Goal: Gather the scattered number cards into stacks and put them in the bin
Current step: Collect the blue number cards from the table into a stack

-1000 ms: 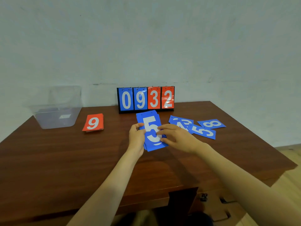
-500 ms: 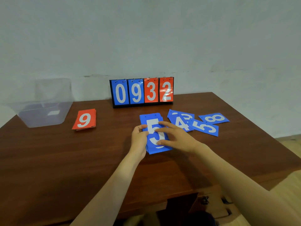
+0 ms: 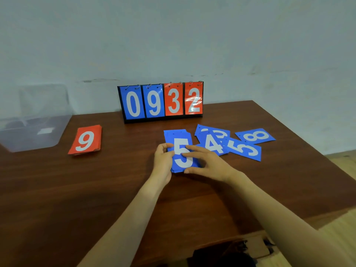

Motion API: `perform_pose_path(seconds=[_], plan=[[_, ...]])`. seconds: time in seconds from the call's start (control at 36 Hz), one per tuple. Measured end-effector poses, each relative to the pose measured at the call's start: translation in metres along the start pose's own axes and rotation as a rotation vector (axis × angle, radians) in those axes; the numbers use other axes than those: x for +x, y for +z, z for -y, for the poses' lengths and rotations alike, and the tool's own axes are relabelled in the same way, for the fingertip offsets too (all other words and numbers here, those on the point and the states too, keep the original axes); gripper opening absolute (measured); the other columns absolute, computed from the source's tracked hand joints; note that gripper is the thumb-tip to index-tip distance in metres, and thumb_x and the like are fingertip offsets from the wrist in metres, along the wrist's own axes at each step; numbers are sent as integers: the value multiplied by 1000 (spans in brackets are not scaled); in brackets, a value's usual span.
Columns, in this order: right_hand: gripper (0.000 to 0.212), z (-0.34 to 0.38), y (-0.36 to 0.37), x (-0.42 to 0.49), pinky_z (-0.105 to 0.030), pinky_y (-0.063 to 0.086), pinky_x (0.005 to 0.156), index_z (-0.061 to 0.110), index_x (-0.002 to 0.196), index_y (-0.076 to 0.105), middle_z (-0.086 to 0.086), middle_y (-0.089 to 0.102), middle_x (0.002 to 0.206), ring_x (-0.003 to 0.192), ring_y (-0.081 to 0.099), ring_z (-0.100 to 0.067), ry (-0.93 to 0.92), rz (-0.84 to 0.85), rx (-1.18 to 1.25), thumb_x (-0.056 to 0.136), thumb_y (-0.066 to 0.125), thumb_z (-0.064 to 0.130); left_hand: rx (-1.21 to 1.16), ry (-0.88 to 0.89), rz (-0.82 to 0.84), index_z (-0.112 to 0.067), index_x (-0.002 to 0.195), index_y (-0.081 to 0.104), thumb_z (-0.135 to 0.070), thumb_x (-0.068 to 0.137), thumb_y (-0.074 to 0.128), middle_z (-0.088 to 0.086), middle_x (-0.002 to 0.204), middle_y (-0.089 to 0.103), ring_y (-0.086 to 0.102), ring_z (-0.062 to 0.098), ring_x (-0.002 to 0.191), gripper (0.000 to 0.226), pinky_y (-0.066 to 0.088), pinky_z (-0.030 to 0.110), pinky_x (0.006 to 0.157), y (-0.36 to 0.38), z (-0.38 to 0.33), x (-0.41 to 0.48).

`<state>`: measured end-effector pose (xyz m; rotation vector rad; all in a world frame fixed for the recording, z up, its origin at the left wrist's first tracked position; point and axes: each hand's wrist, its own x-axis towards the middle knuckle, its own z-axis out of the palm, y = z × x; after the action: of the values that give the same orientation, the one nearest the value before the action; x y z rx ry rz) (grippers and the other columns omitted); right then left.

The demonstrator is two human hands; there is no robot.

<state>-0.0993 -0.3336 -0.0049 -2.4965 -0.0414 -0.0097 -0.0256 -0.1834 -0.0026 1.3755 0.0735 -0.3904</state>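
A stack of blue number cards (image 3: 180,143) topped by a white 5 lies at the table's middle. My left hand (image 3: 163,160) grips its left edge, thumb over the top card. My right hand (image 3: 208,162) holds its right side, fingers laid across the 5 and thumb at the near corner. Loose blue cards lie to the right: a 4 (image 3: 212,144), a 5 (image 3: 243,150) and an 8 (image 3: 255,135), overlapping. A red stack topped by a 9 (image 3: 85,140) sits to the left. The clear plastic bin (image 3: 34,120) stands at the far left.
A flip scoreboard (image 3: 161,102) reading 0932 stands at the back of the brown wooden table (image 3: 77,189), against the wall. The table's right edge runs close past the loose cards, with wooden floor (image 3: 341,164) beyond.
The blue stack went from lifted and tilted to lying squarer on the table between both hands. The camera moved in and turned slightly right.
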Motion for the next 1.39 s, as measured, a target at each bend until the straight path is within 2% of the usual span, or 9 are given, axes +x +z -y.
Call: perform_pose_path(seconds=[0.14, 0.28, 0.39, 0.64, 0.78, 1.0, 1.17, 1.28, 1.39], plan=[[64, -12, -17, 18, -36, 33, 110, 22, 139, 43, 4, 40, 146, 134, 36, -14, 260, -262, 105, 85, 58, 53, 70, 43, -6, -20, 87, 55, 1, 95, 46, 3, 104, 60, 65, 23, 93, 23, 55, 41, 73, -3, 6, 4], [53, -30, -16, 44, -36, 41, 98, 4, 126, 47, -13, 48, 132, 123, 43, -29, 596, -113, -276, 93, 51, 45, 80, 11, -33, -21, 87, 57, 0, 95, 47, 0, 103, 61, 66, 24, 96, 24, 53, 51, 83, -10, 11, 5], [21, -21, -11, 51, -31, 42, 75, 8, 105, 55, -11, 59, 114, 102, 54, -27, 615, -69, -435, 96, 44, 23, 62, 0, -53, -20, 91, 57, -2, 95, 48, 1, 109, 60, 65, 21, 99, 21, 57, 43, 77, -18, 12, 5], [24, -2, -7, 46, -29, 43, 73, 5, 116, 52, -11, 60, 115, 105, 58, -27, 547, 22, -689, 94, 48, 9, 14, -13, -88, -20, 87, 58, -3, 95, 49, 4, 114, 60, 64, 23, 101, 21, 58, 40, 75, -30, 5, -5], [19, 7, -8, 34, -29, 42, 69, 8, 105, 53, -6, 54, 89, 87, 54, -24, 532, 46, -571, 96, 46, 23, 12, -20, -111, -21, 88, 58, -3, 95, 50, 5, 114, 60, 65, 22, 98, 21, 58, 44, 77, -40, -1, -16], [30, 24, -1, 17, -32, 46, 75, 7, 118, 51, -12, 60, 112, 100, 59, -27, 453, 44, -587, 93, 50, 24, 4, -9, -114, -22, 89, 58, -5, 94, 52, 5, 115, 60, 65, 24, 99, 19, 59, 40, 75, -54, -10, -37], [34, 35, -9, 12, -35, 50, 65, 12, 129, 47, -14, 62, 112, 93, 61, -29, 420, -174, -435, 95, 46, 16, -19, -6, -131, -19, 93, 59, -2, 95, 49, 3, 105, 60, 67, 24, 93, 20, 57, 40, 74, -68, -13, -47], [43, 51, -20, 1, -28, 48, 60, 14, 137, 40, -13, 60, 124, 99, 61, -25, 277, -381, -116, 95, 47, 9, -20, -9, -173, -17, 102, 59, -2, 95, 49, 0, 100, 57, 66, 21, 88, 20, 57, 36, 70, -74, -12, -48], [47, 74, -24, -7, -26, 51, 61, 17, 136, 37, -8, 55, 112, 94, 54, -16, 214, -481, 284, 93, 54, 8, -33, -17, -192, -20, 100, 60, -1, 94, 48, 2, 106, 58, 66, 22, 89, 24, 57, 40, 74, -77, -9, -50]])
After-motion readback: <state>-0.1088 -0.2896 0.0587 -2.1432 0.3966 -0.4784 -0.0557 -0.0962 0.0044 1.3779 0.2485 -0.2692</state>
